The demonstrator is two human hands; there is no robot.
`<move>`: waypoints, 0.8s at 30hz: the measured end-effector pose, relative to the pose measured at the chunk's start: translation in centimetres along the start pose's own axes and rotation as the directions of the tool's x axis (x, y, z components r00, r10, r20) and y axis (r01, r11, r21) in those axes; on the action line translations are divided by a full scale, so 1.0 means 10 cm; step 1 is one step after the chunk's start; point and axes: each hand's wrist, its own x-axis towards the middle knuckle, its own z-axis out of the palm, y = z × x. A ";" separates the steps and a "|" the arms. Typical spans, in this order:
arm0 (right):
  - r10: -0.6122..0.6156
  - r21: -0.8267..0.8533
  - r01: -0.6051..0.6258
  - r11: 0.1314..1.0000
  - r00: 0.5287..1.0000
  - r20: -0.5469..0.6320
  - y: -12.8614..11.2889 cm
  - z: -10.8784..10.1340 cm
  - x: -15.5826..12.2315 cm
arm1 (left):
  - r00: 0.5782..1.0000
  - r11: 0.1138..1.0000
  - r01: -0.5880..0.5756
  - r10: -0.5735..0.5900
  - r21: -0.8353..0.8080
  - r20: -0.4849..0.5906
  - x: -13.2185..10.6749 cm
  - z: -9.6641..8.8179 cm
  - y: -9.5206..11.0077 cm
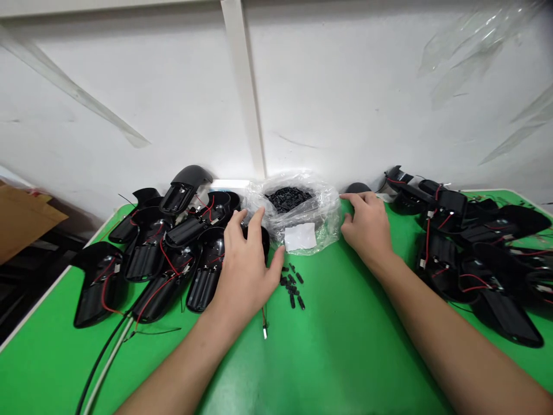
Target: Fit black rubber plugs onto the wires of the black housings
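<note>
Head: L hand point(247, 259), R hand point(368, 226) nr bag point(329, 223)

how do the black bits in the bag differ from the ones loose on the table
The bagged pieces form a dense heap inside the clear bag; the loose pieces lie scattered on the green table. The bagged pieces are far more numerous than the loose pieces. Both are small and black.

A person's two bare arms. At the lower left of centre, the left forearm point(185, 357) tapers from the frame's bottom edge to a slim, bare wrist and a bare left hand point(247, 259) with slender fingers point(256, 226). At lower right, the right forearm point(453, 334) is equally slim, bare through to the right hand point(367, 226).
</note>
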 end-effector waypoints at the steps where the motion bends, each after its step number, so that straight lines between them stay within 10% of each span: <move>1: -0.019 0.028 0.019 0.999 1.000 -0.023 0.00 0.01 0.00 | 1.000 1.000 0.001 -0.001 -0.009 -0.002 0.00 0.00 0.00; 24: 0.293 0.060 -0.288 0.956 0.949 -0.114 0.04 0.06 0.04 | 0.996 0.999 0.052 -0.051 -0.015 0.075 0.01 -0.02 0.02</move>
